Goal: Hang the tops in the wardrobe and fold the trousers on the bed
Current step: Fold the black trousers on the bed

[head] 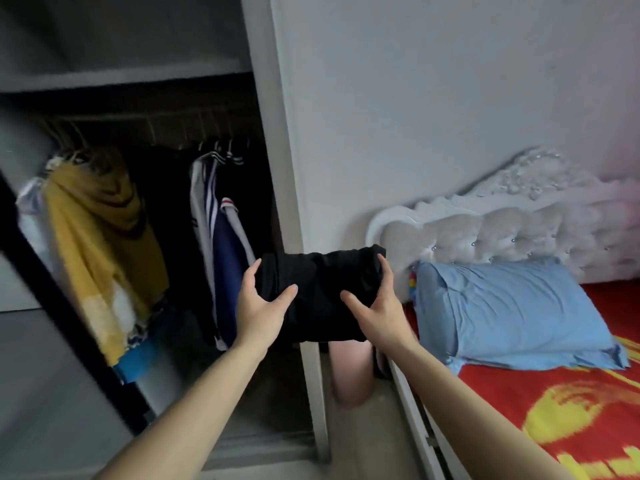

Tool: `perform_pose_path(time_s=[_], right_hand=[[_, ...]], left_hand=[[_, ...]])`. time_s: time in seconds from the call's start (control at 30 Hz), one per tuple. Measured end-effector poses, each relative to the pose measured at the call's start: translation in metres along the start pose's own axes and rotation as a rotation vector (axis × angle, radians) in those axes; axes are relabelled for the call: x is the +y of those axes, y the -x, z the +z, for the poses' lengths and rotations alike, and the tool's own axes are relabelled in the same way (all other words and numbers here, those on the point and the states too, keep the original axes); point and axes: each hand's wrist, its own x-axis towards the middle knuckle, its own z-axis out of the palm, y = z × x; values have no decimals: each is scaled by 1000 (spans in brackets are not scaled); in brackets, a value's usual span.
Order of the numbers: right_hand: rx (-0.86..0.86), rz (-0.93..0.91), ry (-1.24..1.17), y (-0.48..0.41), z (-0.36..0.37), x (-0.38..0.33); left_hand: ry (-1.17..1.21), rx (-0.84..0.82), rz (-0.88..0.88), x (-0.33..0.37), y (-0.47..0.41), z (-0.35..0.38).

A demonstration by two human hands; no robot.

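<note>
A folded black garment [320, 289] is held in the air between both hands, in front of the wardrobe's right side panel. My left hand [259, 306] grips its left edge, thumb on top. My right hand [379, 306] grips its right edge. The open wardrobe [287, 140] is at the left, with a rail of hangers [149, 131] and hung clothes: a yellow garment [100, 244], dark tops and a white and navy striped top [214, 244]. The bed [554, 403] with a red and yellow cover lies at the right.
A blue pillow [512, 306] rests against the white tufted headboard [512, 223]. The dark sliding door edge [69, 306] slants across the wardrobe's left. My bare knee [349, 372] shows below the garment, in the narrow gap between wardrobe and bed.
</note>
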Motion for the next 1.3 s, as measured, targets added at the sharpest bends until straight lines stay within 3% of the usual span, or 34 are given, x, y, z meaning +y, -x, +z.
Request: perform_pose_path(time_s=[0.3,0.5,0.7,0.97,1.17,1.3], right_hand=[[-43,-292,1,-43,181,-162],[92,-487,-2,-93,227,-255],[87,-624,38,-166,244,-319],[104,-772,45,-311,250,-355],[127,-750,37,-419,253,-390],[166,-612,63,-476,250,-410]], left_hand=[[42,193,247,46,-104,-214],[34,267,491,114,-176,-276],[60,371,592,156,-249,-284],[88,397,731,197,-386,-251],[87,352,708,246,-495,-233],[79,252,581,269,-559,-217]])
